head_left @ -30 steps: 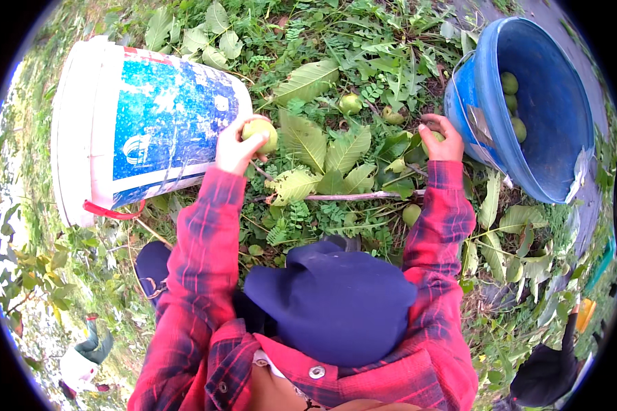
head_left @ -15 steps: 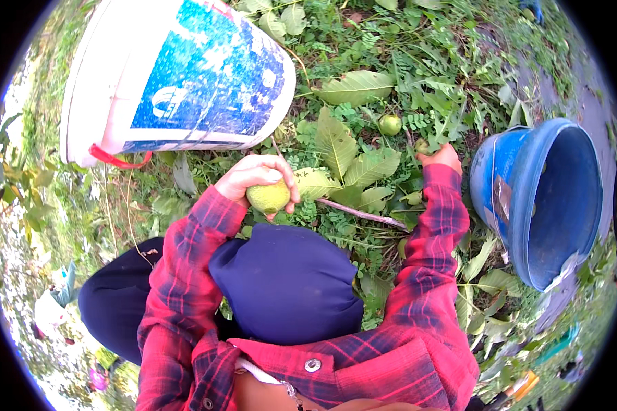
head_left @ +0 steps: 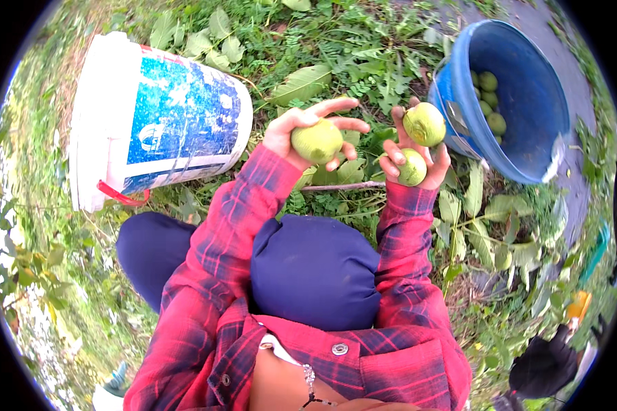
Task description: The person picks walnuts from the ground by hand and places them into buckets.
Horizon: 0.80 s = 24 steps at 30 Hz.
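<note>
My left hand (head_left: 295, 133) holds a round yellow-green fruit (head_left: 317, 141) against its palm, with some fingers stretched out past it. Two more such fruits are in my right hand (head_left: 437, 179): the upper fruit (head_left: 424, 124) rests among the fingertips, and the lower fruit (head_left: 412, 168) sits in the palm. Close beyond the right hand is a blue bucket (head_left: 455, 113), its mouth turned to the right. Several green fruits (head_left: 488, 81) show inside it. Both hands are raised above the ground between my knees and the buckets.
A white bucket (head_left: 219, 161) with a blue label and red handle lies on its side at left. Grass, broad leaves (head_left: 303, 83) and a thin stick (head_left: 346, 186) cover the ground. A dark sheet (head_left: 576, 137) stretches along the right. Another person (head_left: 543, 366) is at lower right.
My right hand has come up from the ground and now holds two fruits. The left hand, still with its fruit, has moved up and right. Fruits inside the blue bucket have come into sight.
</note>
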Motion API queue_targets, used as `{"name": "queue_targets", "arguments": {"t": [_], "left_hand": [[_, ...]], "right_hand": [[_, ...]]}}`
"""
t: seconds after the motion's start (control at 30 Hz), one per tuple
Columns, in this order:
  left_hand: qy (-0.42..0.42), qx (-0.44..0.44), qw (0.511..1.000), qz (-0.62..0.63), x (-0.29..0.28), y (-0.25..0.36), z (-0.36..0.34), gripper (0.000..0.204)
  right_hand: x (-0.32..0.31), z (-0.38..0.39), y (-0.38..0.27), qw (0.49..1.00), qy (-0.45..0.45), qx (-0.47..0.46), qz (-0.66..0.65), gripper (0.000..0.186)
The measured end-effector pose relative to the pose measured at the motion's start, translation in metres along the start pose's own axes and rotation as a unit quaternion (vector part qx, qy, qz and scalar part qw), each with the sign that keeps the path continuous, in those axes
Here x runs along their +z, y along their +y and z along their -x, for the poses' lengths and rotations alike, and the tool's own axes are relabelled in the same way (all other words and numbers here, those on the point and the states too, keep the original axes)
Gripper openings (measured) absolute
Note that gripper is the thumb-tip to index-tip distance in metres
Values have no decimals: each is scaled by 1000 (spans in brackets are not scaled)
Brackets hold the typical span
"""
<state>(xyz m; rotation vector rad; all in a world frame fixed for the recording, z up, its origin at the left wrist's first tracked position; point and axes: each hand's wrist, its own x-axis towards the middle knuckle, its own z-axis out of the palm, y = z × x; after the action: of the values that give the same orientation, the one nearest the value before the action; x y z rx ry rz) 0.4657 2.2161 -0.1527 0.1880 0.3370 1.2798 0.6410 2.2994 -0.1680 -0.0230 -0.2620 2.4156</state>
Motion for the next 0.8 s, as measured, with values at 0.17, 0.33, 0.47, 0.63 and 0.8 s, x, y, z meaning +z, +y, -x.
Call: {"name": "queue_targets", "arguments": {"t": [0.17, 0.33, 0.47, 0.63, 0.8], "left_hand": [[87, -27, 995, -32, 34, 12, 6, 52], [105, 1, 992, -73, 58, 38, 64, 43], [94, 81, 992, 5, 50, 43, 89, 43], [158, 193, 968, 6, 29, 47, 102, 33], [285, 325, 879, -199, 2, 43, 96, 23]], "right_hand": [[43, 13, -11, 1000, 0, -22, 0, 57], [92, -3, 4, 999, -12, 22, 48, 51], [127, -42, 36, 977, -35, 63, 200, 44], [184, -110, 107, 943, -134, 184, 243, 48], [235, -147, 199, 908, -193, 317, 193, 55]]}}
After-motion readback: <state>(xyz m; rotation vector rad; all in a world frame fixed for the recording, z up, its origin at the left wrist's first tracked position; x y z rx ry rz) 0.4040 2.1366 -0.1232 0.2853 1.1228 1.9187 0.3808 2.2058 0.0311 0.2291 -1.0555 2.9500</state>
